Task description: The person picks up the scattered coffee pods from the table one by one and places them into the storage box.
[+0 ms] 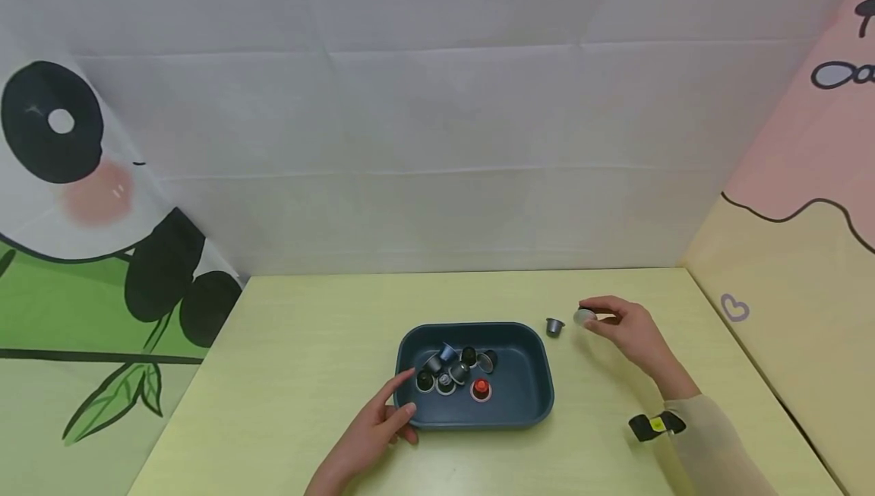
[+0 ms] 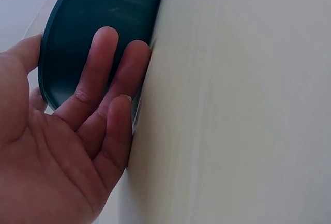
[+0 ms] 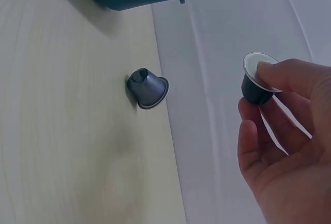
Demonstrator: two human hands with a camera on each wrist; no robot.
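Note:
My right hand pinches a dark coffee capsule between thumb and fingers, raised above the table; the thumb presses on its pale lid. Just left of it a grey-blue coffee capsule lies on the table; the right wrist view shows it tilted on its side. At the near left corner of a dark blue tray, my left hand holds the rim. In the left wrist view, several of its fingers lie against the tray's outer wall. Several capsules, among them a red one, sit inside the tray.
The pale wooden table meets a white cloth backdrop at its far edge. Printed panels stand at the left and right. A dark strap with a yellow patch is by the right sleeve.

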